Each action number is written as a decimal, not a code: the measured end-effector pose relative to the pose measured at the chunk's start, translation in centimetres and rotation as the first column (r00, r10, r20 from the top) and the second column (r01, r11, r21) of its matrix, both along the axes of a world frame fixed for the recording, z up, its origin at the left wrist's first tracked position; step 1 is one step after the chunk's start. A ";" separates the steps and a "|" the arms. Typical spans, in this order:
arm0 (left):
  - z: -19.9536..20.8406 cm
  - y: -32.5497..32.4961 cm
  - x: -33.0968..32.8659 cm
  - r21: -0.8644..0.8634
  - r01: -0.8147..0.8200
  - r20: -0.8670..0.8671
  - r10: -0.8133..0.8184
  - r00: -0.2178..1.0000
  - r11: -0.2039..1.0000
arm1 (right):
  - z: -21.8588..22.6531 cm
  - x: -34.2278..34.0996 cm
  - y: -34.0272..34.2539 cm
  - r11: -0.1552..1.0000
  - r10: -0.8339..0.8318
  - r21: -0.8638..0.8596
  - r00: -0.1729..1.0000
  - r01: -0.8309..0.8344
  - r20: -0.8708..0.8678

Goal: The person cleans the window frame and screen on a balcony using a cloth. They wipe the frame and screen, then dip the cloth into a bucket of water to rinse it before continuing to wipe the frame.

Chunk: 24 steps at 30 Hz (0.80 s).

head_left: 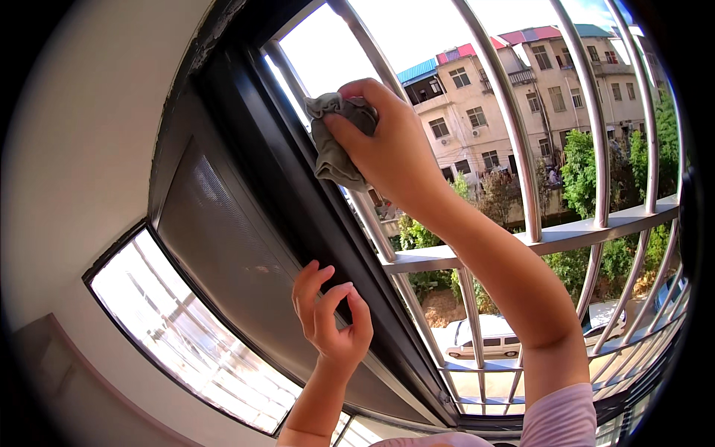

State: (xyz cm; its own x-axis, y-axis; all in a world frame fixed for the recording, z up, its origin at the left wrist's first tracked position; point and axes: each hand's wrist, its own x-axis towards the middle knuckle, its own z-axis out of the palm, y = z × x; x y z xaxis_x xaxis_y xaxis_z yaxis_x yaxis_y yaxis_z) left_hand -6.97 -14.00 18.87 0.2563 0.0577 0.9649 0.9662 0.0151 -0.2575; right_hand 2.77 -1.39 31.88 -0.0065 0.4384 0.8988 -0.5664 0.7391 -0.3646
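Note:
A crumpled grey-green cloth (339, 153) is bunched in my right hand (391, 145), its thumb and fingers closed round it. That hand is raised high, pressing the cloth at the outer edge of the black window frame (287, 164), beside the metal bars. Lower down, my left hand (333, 313) is up by the same frame with its fingers apart and loosely curled, and nothing lies in it. Whether its fingertips touch the frame I cannot tell. To the left of the frame stretches a dark mesh screen panel (223, 231).
Shiny metal security bars (514, 127) with a crossrail (566, 238) stand outside the opening. Past them are a beige building (477, 112), green trees (581, 167) and a parked white van (488, 339). A pale wall (97, 112) and a bright window (179, 313) lie to the left.

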 end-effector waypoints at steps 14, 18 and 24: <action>-0.6 0.3 -3.8 0.101 -0.032 -0.114 0.044 0.992 0.994 | 9.9 -6.3 1.5 0.976 -0.194 0.065 0.964 0.208 -0.181; -0.8 0.5 -4.0 0.101 0.010 -0.134 0.003 0.991 0.995 | 10.8 -5.6 -0.2 0.981 -0.194 -0.032 0.964 0.192 -0.179; -0.7 0.3 -4.2 0.103 0.007 -0.143 0.008 0.990 0.995 | 9.7 -5.9 1.2 0.942 -0.230 0.199 0.953 0.269 -0.197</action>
